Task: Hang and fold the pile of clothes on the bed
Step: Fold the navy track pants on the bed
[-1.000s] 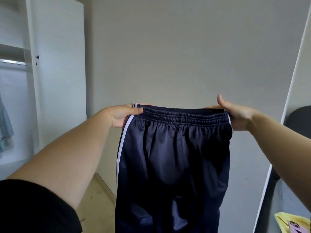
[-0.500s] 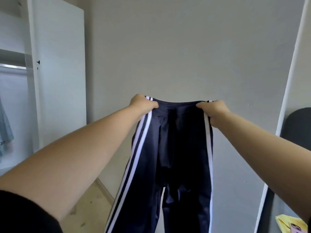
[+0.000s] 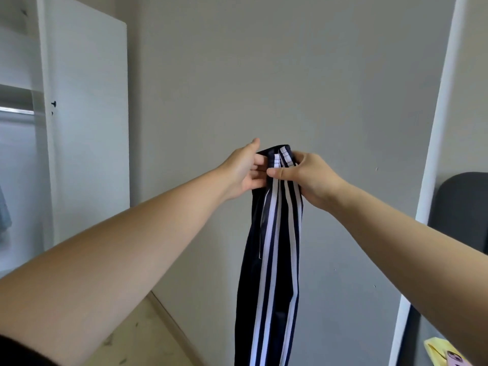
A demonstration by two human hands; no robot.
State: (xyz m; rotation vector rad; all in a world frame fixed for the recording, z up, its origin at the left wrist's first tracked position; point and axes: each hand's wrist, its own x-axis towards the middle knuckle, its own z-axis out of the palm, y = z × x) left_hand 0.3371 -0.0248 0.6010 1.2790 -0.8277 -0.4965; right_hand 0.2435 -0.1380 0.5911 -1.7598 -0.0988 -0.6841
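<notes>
Subject: navy track pants with white side stripes, held up in the air in front of a plain grey wall and hanging straight down out of view. The waistband is doubled so both striped sides face the camera.

Right hand: fingers curled round the doubled waistband, thumb pressed across the stripes.

Left hand: bent fingers lie against the waistband's left edge, thumb raised clear. It cannot be told whether they grip.

Surroundings: white wardrobe door and hanging rail at left. At right, a dark chair, with a yellow item in the lower corner.
</notes>
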